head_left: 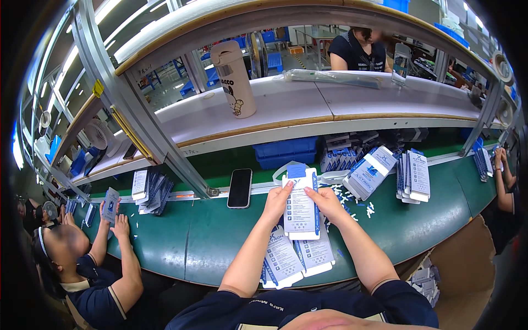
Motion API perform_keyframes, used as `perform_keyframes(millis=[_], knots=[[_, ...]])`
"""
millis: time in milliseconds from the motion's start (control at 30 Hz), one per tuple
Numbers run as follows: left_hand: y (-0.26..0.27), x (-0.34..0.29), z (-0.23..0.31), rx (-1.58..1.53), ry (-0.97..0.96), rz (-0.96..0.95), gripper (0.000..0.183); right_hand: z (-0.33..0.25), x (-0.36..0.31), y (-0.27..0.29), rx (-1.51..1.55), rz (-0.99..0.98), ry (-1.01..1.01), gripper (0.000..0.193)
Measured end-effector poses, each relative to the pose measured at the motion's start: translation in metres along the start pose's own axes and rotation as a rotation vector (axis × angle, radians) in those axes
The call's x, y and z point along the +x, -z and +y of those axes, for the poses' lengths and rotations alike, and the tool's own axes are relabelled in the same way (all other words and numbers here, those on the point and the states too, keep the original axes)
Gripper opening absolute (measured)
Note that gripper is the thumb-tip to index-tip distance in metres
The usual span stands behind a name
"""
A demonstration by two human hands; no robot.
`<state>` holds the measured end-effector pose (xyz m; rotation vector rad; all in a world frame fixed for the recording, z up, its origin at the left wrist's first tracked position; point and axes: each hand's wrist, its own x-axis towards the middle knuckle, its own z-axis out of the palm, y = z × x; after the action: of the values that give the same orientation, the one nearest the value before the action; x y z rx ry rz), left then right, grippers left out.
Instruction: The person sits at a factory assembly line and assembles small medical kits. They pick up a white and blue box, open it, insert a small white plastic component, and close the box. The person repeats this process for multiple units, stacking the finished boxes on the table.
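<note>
Both hands pinching one white-blue flat package (301,206) upright over green desk (209,242): left hand (276,202) grip on left edge, right hand (326,201) on right edge. More packages (297,256) stacked just below. Black phone (240,188) left of left hand.

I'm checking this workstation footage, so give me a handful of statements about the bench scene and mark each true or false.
1. Both hands, the left hand and the right hand, hold one flat white-and-blue cardboard package. True.
2. A black smartphone lies flat on the green bench top to the left of the hands. True.
3. The tall beige drinking bottle stands on the green bench top. False: it stands on the white shelf above.
4. The blue plastic bin sits on top of the white shelf. False: it sits beneath it.
5. More flat packages lie under the held one, near the bench edge. True.
</note>
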<state>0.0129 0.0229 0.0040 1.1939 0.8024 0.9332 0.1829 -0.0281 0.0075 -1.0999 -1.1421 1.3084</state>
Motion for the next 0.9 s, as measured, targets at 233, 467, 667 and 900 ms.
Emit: perform_keyframes(millis=[233,467,667,900], knots=[[-0.002,-0.001,-0.001,0.002,-0.024,-0.054,0.043,-0.009,-0.003,0.001,0.066,-0.049,-0.014,0.040],[-0.001,-0.002,0.002,-0.064,-0.012,-0.027,0.042,-0.004,-0.004,-0.001,0.065,-0.049,0.048,0.038],[0.004,0.001,0.001,-0.066,-0.075,0.108,0.042,-0.007,-0.006,-0.008,0.049,-0.088,-0.041,0.036],[0.005,0.004,-0.002,0.038,-0.117,0.139,0.041,-0.015,-0.005,-0.006,-0.065,-0.093,-0.175,0.040]])
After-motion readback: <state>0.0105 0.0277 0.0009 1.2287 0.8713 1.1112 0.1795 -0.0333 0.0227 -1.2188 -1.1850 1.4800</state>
